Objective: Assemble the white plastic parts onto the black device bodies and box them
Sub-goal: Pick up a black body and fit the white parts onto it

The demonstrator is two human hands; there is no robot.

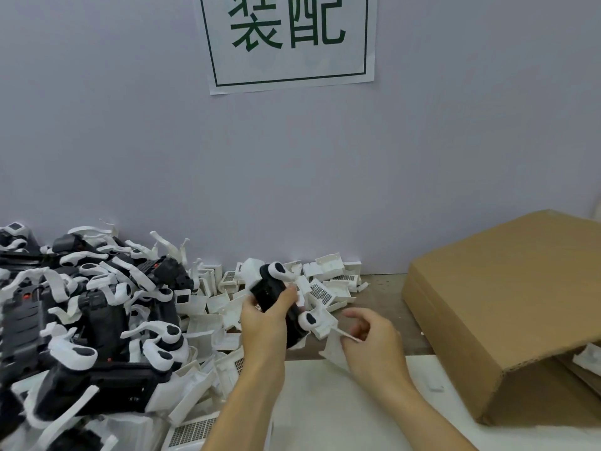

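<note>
From where I sit, I judge this to be the fitting step: my left hand [265, 315] grips a black device body [276, 297] raised above the table [383, 297], its fingers [289, 292] wrapped around the middle, and the body already carries white rounded pieces at its top and lower ends. My right hand [370, 336] sits just beside it, pinching a white plastic part [338, 345] between thumb and curled fingers; the blur there is heavy, so I cannot say whether that part is touching the body or just short of it. The next move, as I read it, calls for lining the white part up with its seat on the body and pressing it home, then carrying the finished unit right to the cardboard box [507, 307], whose flap leans over the opening. To the left lies a heap of black bodies [94, 323] tangled with white straps, and behind the hands a scatter of loose white parts [328, 284] along the wall. The table shows bare brown wood at the back and a white sheet [325, 402] nearer me. A pale wall [325, 174] rises close behind, with a paper sign [289, 40] bearing green characters.
</note>
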